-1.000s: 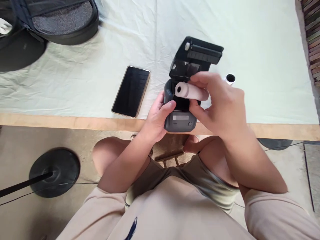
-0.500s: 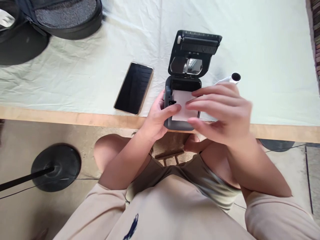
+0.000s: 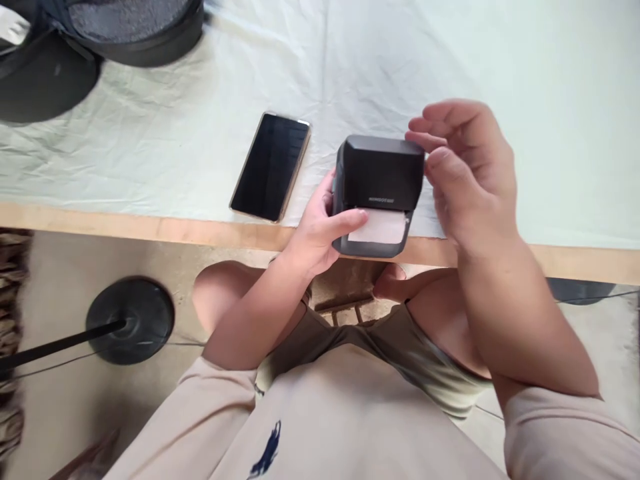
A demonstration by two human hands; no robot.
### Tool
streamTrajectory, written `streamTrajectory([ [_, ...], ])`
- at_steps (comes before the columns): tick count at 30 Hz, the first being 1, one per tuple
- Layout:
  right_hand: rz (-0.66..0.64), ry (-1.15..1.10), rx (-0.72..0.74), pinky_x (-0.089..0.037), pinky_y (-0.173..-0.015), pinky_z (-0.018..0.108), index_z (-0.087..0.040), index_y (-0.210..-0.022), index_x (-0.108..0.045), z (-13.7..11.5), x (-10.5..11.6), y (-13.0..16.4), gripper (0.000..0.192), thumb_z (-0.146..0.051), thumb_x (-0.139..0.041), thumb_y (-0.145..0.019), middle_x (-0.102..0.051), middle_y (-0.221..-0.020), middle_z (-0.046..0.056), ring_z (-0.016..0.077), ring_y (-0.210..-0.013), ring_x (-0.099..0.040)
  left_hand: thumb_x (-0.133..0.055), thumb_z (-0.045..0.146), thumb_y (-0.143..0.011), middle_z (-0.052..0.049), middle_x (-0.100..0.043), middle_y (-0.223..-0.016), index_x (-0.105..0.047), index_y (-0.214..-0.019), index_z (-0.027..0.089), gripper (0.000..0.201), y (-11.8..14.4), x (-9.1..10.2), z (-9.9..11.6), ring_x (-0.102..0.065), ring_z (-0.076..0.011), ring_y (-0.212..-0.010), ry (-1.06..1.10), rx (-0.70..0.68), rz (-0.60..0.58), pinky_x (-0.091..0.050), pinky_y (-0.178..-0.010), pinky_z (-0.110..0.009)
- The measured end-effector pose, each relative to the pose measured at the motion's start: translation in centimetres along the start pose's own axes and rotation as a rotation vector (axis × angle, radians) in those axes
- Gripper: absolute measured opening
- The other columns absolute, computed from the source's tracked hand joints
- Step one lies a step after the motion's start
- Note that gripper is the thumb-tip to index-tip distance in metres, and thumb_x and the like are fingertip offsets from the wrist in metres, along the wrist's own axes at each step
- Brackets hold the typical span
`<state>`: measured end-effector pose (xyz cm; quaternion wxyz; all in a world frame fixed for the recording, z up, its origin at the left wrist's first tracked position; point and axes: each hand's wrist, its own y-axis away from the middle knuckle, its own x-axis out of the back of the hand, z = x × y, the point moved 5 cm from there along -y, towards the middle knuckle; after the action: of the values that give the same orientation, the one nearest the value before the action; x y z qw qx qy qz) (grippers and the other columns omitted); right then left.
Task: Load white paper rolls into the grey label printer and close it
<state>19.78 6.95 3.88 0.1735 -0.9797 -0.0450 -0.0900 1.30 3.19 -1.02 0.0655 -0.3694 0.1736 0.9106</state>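
Observation:
My left hand (image 3: 320, 230) grips a small black label printer (image 3: 373, 251) from its left side, thumb lying over the white label paper (image 3: 383, 227) inside. The printer's black lid (image 3: 383, 170) is swung down over the back part of the body, and the paper's front part shows below its edge. At the lid's upper right corner is my right hand (image 3: 473, 170), its fingers loosely bent and apart from the thumb. The fingertips are at the lid's edge; whether they touch it I cannot tell.
A dark-screened phone (image 3: 270, 165) lies left of the printer on the pale tablecloth (image 3: 150, 147). Black strapped gear (image 3: 135, 27) sits at the far left. The table's wooden edge (image 3: 100, 220) runs before me, and a round black stand base (image 3: 133, 320) is on the floor.
The printer's lid has swung down from standing open to covering the paper's back part. My right hand has moved from over the paper up and right to the lid's corner.

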Motion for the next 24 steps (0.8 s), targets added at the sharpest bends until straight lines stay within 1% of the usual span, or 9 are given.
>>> streamTrajectory([
  [4, -0.161, -0.015, -0.096, -0.073, -0.088, 0.039, -0.039, -0.147, -0.07, 1.2, -1.6, 0.9, 0.058, -0.064, -0.09, -0.099, -0.077, -0.142, 0.005, 0.0255, -0.113, -0.082, -0.097, 0.036, -0.089, -0.005, -0.09, -0.115, -0.076, -0.127, 0.03, 0.044, 0.1, -0.2, 0.1, -0.088, -0.0353, -0.118, 0.021, 0.014, -0.053, -0.07, -0.094, -0.041],
  [7, -0.2, -0.018, -0.065, -0.072, -0.078, 0.036, -0.041, -0.157, -0.061, 2.2, -2.1, 1.3, 0.065, -0.07, -0.083, -0.102, -0.076, -0.139, 0.004, 0.0231, -0.101, -0.081, -0.094, 0.038, -0.094, -0.006, -0.09, -0.117, -0.075, -0.127, 0.027, 0.039, 0.0, -0.3, 0.5, -0.089, -0.0286, -0.108, 0.031, -0.001, -0.039, -0.067, -0.083, -0.034],
  [9, -0.222, -0.008, -0.045, -0.071, -0.074, 0.036, -0.04, -0.158, -0.059, 2.8, -2.1, 1.2, 0.066, -0.07, -0.08, -0.104, -0.075, -0.136, 0.004, 0.0213, -0.094, -0.079, -0.09, 0.039, -0.097, -0.006, -0.09, -0.118, -0.075, -0.126, 0.026, 0.035, -0.2, -0.5, 0.8, -0.088, -0.03, -0.116, 0.06, 0.003, -0.048, -0.069, -0.088, -0.035],
  [12, -0.236, 0.008, -0.038, -0.069, -0.071, 0.034, -0.038, -0.159, -0.057, 3.3, -1.9, 1.1, 0.07, -0.072, -0.081, -0.102, -0.074, -0.134, 0.004, 0.0189, -0.088, -0.077, -0.079, 0.042, -0.099, -0.007, -0.09, -0.117, -0.075, -0.119, 0.024, 0.027, -0.4, -0.9, 1.1, -0.084, -0.0354, -0.136, 0.115, 0.023, -0.038, -0.07, -0.108, -0.04],
  [14, -0.235, 0.031, -0.047, -0.07, -0.072, 0.033, -0.038, -0.158, -0.058, 3.4, -1.7, 1.0, 0.069, -0.072, -0.08, -0.103, -0.075, -0.134, 0.004, 0.0189, -0.09, -0.077, -0.069, 0.04, -0.1, -0.006, -0.09, -0.113, -0.073, -0.112, 0.024, 0.021, -0.6, -1.0, 1.1, -0.083, -0.0368, -0.138, 0.133, 0.049, 0.005, -0.07, -0.113, -0.043],
  [17, -0.231, 0.045, -0.023, -0.074, -0.082, 0.037, -0.038, -0.156, -0.061, 3.2, -1.4, 0.8, 0.058, -0.068, -0.073, -0.108, -0.078, -0.133, 0.005, 0.0228, -0.103, -0.081, -0.058, 0.03, -0.099, -0.004, -0.085, -0.095, -0.067, -0.094, 0.026, 0.011, -0.9, -0.7, 0.9, -0.087, -0.0341, -0.13, 0.14, 0.07, 0.094, -0.072, -0.11, -0.044],
  [20, -0.193, 0.037, 0.008, -0.076, -0.1, 0.044, -0.037, -0.153, -0.066, 2.7, -0.8, 0.6, 0.049, -0.064, -0.069, -0.112, -0.079, -0.145, 0.006, 0.0272, -0.125, -0.082, -0.058, 0.023, -0.1, -0.001, -0.075, -0.077, -0.055, -0.078, 0.027, 0.022, -1.2, -0.5, 1.0, -0.088, -0.03, -0.122, 0.158, 0.041, 0.156, -0.071, -0.11, -0.04],
  [22, -0.176, 0.055, -0.01, -0.074, -0.11, 0.05, -0.038, -0.152, -0.067, 2.2, -0.4, 0.6, 0.049, -0.064, -0.07, -0.111, -0.077, -0.152, 0.007, 0.0292, -0.132, -0.081, -0.057, 0.021, -0.102, -0.001, -0.076, -0.08, -0.057, -0.078, 0.026, 0.024, -1.2, -0.5, 0.9, -0.087, -0.0271, -0.116, 0.163, 0.051, 0.18, -0.07, -0.107, -0.037],
  [24, -0.199, 0.074, -0.032, -0.073, -0.116, 0.054, -0.038, -0.152, -0.067, 1.6, -0.1, 0.7, 0.052, -0.062, -0.076, -0.106, -0.078, -0.151, 0.007, 0.0309, -0.134, -0.081, -0.053, 0.019, -0.104, -0.003, -0.081, -0.092, -0.066, -0.084, 0.025, 0.024, -1.2, -0.5, 0.8, -0.086, -0.0239, -0.107, 0.151, 0.072, 0.19, -0.068, -0.101, -0.033],
])
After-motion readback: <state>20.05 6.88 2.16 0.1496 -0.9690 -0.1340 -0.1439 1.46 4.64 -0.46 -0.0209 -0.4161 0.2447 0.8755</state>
